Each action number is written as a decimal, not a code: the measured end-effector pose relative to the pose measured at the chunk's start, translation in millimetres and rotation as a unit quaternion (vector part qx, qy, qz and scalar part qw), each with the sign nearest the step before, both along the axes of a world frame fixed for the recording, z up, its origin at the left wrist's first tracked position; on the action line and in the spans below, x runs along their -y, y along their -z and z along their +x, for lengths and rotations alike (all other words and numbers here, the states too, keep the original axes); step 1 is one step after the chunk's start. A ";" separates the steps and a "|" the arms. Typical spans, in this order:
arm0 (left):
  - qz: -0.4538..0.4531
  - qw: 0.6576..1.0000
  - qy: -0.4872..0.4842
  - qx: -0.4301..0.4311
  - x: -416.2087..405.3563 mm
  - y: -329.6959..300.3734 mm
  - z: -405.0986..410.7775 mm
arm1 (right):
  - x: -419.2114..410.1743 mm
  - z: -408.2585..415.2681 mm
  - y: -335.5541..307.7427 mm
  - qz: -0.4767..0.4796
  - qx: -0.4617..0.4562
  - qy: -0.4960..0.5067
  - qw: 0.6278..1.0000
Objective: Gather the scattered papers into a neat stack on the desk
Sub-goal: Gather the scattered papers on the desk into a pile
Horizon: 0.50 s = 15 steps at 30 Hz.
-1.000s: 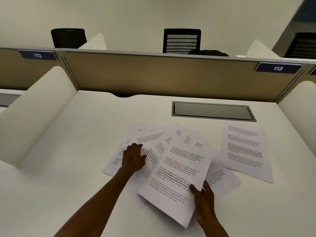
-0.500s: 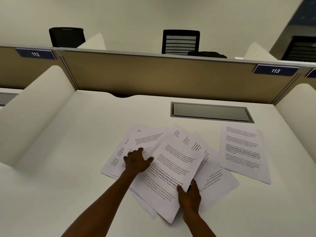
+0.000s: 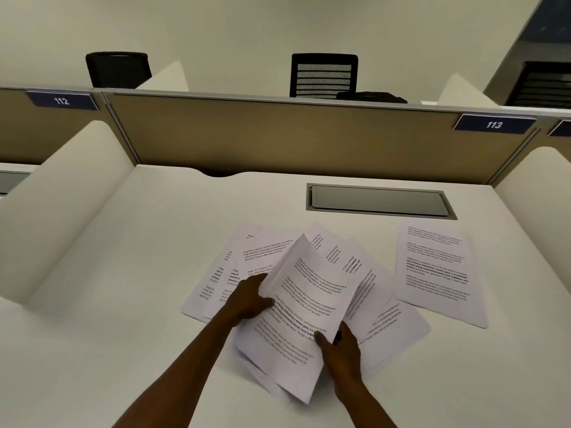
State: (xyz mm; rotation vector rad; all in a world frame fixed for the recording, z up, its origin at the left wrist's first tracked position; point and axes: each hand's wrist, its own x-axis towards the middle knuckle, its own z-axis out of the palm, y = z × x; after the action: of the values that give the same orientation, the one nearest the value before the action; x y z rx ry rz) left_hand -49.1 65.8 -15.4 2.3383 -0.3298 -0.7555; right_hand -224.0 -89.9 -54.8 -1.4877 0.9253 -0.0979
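A loose sheaf of papers (image 3: 304,307) sits near the front middle of the worktop (image 3: 129,304), tilted up off the surface and bowed slightly, its sheets thin, white and printed with blocks of small black text, some lines bold. The left hand (image 3: 250,299) grips the sheaf's left edge, fingers curled under it; the right hand (image 3: 341,350) pinches its lower right corner with the thumb on top. Beneath and around the sheaf more printed sheets (image 3: 234,267) lie flat and fanned at differing angles, overlapping one another. A single sheet (image 3: 437,273) lies flat to the right, apart from the fan. The worktop is smooth, matte and off-white, with a rectangular grey metal hatch (image 3: 380,200) set into it near the tan fabric partition (image 3: 293,134).
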 end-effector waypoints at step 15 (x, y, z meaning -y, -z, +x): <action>-0.066 0.961 -0.267 -0.012 -106.8 20.1 -8.4 | 69.8 26.4 3.4 -0.452 -0.142 -0.344 0.811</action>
State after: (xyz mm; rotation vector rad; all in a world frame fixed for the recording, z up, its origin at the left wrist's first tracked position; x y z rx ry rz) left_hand -57.5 172.6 -35.5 2.1407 0.2526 -0.4753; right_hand -197.6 -159.7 -58.2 -2.7197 0.4971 0.2655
